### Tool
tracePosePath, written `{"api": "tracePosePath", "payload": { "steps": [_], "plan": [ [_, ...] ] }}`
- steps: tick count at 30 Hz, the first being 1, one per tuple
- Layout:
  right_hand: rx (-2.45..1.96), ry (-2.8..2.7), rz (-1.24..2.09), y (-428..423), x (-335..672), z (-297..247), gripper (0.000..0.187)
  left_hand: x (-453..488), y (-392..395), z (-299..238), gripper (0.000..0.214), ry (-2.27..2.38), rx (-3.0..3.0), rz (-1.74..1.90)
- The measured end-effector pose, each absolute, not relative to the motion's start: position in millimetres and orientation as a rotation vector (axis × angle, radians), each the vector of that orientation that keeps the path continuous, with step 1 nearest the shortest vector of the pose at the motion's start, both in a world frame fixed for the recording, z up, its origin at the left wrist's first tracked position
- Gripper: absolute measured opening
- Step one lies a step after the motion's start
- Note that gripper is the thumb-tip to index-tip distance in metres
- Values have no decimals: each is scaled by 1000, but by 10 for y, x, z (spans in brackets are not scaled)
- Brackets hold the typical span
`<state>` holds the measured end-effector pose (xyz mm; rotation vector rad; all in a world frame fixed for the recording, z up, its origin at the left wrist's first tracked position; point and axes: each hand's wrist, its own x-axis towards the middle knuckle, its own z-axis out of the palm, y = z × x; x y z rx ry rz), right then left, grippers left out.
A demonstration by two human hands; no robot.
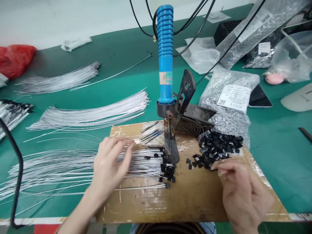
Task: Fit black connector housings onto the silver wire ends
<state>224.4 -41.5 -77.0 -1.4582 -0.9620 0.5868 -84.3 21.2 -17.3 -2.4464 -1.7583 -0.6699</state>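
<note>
My left hand is over a bundle of thin white wires, with its fingers bent and thumb slightly apart from them; I see no wire in its grasp. Small black pieces cap the wires' right ends. My right hand has its fingertips pinched at the near edge of a pile of small black plastic pieces; the fingers mostly hide the piece there. Between the hands stands a blue-handled soldering iron, upright in a dark metal stand, its lower end close to the capped wire ends.
Two more wire bundles, one nearer and one farther, lie on the green mat. Several thin metal rods rest on the brown board. Behind the pile are a labelled plastic bag and a phone. Black cables hang overhead.
</note>
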Motion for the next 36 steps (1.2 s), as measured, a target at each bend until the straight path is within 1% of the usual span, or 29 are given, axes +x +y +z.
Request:
{"api": "tracePosePath", "payload": {
  "steps": [1,3,6,7,9,10,11,12,14,16,19,22,25,28,31,34,36],
  "plan": [
    [-1392,-927,619,-406,2256,-782,34,-941,371,-186,15,-1756,-2448,-590],
    [-1328,-882,664,-386,2266,-799,36,-1114,692,-228,19,-1747,-2455,-437],
    [-1369,-889,703,-375,2264,-800,35,-1281,1063,-315,22,-1703,-2499,-264],
    [-1399,-908,700,-376,2264,-796,35,-1316,1141,-345,22,-1685,-2518,-219],
    [-1461,-949,672,-378,2266,-793,38,-1369,1236,-404,16,-1659,-2551,-154],
    [-1483,-956,656,-377,2270,-795,40,-1395,1261,-431,18,-1654,-2562,-137],
    [-1500,-960,646,-375,2274,-799,41,-1420,1275,-455,25,-1656,-2568,-129],
    [-1510,-960,638,-372,2278,-805,43,-1446,1280,-475,31,-1667,-2567,-133],
    [-1516,-959,644,-369,2286,-816,44,-1492,1272,-501,33,-1709,-2544,-177],
    [-1520,-956,680,-372,2290,-821,43,-1519,1241,-501,29,-1774,-2491,-271],
    [-1522,-933,728,-387,2284,-818,40,-1505,1165,-447,15,-1876,-2405,-485],
    [-1534,-913,745,-401,2270,-810,40,-1451,1078,-356,11,-1969,-2351,-730],
    [-1557,-895,737,-406,2258,-802,40,-1400,998,-261,12,-2064,-2293,-951],
    [-1536,-883,752,-401,2256,-804,39,-1380,897,-127,15,-2145,-2270,-1079],
    [-1386,-840,788,-394,2262,-820,38,-1399,738,86,15,-2221,-2360,-1065],
    [-1243,-821,826,-402,2256,-818,51,-1420,522,297,18,-2321,-2654,-919],
    [-1250,-890,847,-424,2223,-777,54,-1397,371,368,20,-2501,-2884,-809]
  ]
}}
